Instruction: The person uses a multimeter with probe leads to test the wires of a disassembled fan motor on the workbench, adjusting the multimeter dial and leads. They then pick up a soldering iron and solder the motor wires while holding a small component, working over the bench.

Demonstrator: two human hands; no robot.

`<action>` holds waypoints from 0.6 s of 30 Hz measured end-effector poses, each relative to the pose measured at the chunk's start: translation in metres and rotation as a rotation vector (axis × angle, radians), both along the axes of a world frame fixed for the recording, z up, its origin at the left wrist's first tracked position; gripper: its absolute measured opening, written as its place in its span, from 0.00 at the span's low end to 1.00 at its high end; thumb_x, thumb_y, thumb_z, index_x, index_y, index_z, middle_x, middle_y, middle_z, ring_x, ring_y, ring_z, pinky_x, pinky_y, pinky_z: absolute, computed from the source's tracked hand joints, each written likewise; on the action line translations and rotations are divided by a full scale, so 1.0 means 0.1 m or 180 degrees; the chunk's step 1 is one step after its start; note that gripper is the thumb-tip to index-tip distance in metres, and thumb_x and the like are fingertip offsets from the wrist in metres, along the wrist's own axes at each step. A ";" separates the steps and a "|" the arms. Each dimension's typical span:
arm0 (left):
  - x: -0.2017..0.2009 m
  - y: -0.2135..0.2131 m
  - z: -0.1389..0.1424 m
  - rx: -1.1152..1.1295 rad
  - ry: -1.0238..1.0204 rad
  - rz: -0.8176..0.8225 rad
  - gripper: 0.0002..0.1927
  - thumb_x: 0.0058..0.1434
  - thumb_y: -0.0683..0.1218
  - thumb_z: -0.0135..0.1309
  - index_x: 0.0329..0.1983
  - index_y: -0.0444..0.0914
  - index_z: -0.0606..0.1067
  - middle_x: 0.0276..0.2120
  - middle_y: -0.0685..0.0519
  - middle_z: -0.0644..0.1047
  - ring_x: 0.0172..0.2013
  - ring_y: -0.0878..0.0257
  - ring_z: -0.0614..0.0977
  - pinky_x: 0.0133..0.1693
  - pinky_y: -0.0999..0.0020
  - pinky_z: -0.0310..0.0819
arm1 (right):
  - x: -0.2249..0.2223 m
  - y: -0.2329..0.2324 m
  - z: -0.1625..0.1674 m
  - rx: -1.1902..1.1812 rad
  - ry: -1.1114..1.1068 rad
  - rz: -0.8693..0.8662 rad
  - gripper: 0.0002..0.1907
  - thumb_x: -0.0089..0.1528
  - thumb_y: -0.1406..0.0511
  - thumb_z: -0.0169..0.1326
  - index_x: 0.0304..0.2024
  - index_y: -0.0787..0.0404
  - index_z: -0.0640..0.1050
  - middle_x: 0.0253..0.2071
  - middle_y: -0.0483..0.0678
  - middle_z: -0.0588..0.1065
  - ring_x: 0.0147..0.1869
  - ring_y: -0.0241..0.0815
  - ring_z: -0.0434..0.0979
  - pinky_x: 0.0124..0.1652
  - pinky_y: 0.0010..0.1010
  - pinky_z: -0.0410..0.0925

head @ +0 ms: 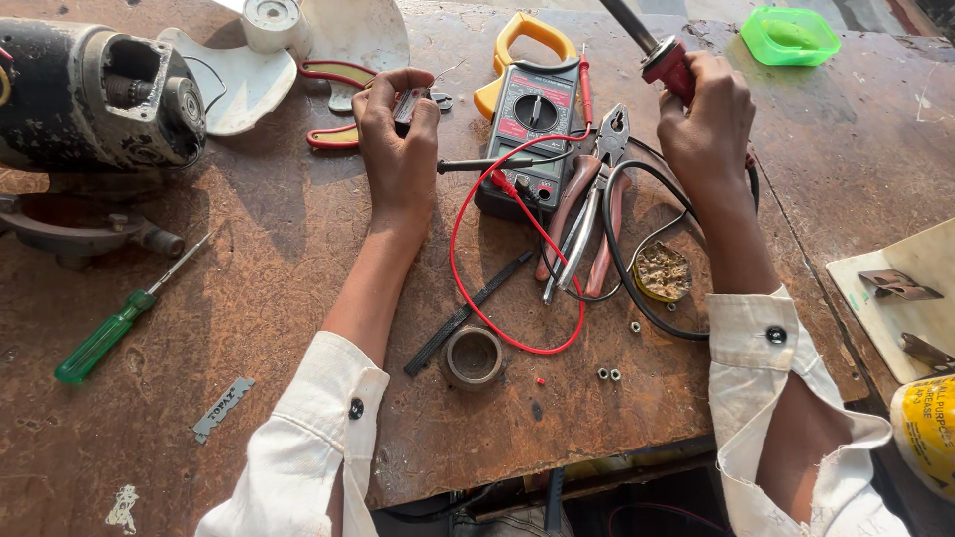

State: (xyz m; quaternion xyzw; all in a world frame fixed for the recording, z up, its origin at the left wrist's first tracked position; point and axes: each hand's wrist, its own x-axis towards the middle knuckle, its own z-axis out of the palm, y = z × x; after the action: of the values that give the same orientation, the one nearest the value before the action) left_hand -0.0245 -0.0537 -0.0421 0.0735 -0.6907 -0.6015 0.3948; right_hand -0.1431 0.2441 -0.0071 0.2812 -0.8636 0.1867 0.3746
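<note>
My left hand (pixel 398 144) is closed on a small dark metal part (pixel 410 103), held upright above the brown workbench (pixel 249 249). My right hand (pixel 708 124) grips the red handle of a soldering iron (pixel 665 62) whose grey shaft rises up and to the left; its black cord runs under my wrist. Between the hands lies a clamp meter (pixel 527 124) with a yellow jaw and a red test lead (pixel 497 259) looping across the bench. Combination pliers (pixel 589 204) with brown grips lie beside the meter.
An electric motor (pixel 95 94) sits at the far left near a white fan blade (pixel 259 65). A green screwdriver (pixel 109 333), a blade (pixel 223 407), a tape roll (pixel 474 357), a flux tin (pixel 662 271), small nuts (pixel 608 374), red-handled cutters (pixel 333 134) and a green tray (pixel 791 35) lie around.
</note>
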 end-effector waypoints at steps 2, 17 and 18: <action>0.00 0.01 0.00 0.0229 -0.0084 -0.0133 0.12 0.66 0.39 0.47 0.50 0.36 0.78 0.50 0.48 0.68 0.48 0.58 0.75 0.51 0.62 0.74 | 0.02 -0.01 0.00 -0.0169 -0.0231 -0.0047 0.10 0.63 0.73 0.55 0.47 0.65 0.76 0.39 0.60 0.80 0.44 0.65 0.80 0.43 0.55 0.68; 0.03 -0.01 -0.09 -0.0157 0.0119 -0.0193 0.26 0.62 0.38 0.60 0.63 0.42 0.70 0.53 0.50 0.67 0.55 0.60 0.78 0.57 0.66 0.77 | 0.11 -0.08 0.07 -0.0082 -0.0259 0.0205 0.08 0.72 0.71 0.52 0.53 0.66 0.71 0.50 0.60 0.72 0.49 0.64 0.75 0.47 0.53 0.65; 0.03 -0.01 -0.09 -0.0297 0.0148 -0.0098 0.28 0.60 0.38 0.62 0.63 0.41 0.69 0.53 0.49 0.66 0.55 0.59 0.77 0.58 0.65 0.77 | 0.10 -0.08 0.06 -0.0121 -0.0364 0.0340 0.06 0.75 0.71 0.49 0.54 0.66 0.71 0.53 0.59 0.71 0.52 0.63 0.75 0.48 0.52 0.65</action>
State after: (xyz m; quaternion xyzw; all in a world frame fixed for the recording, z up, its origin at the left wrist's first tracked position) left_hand -0.0219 -0.0549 -0.0513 0.0303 -0.7097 -0.5762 0.4044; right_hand -0.1327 0.2365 -0.0013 0.3086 -0.8637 0.2384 0.3194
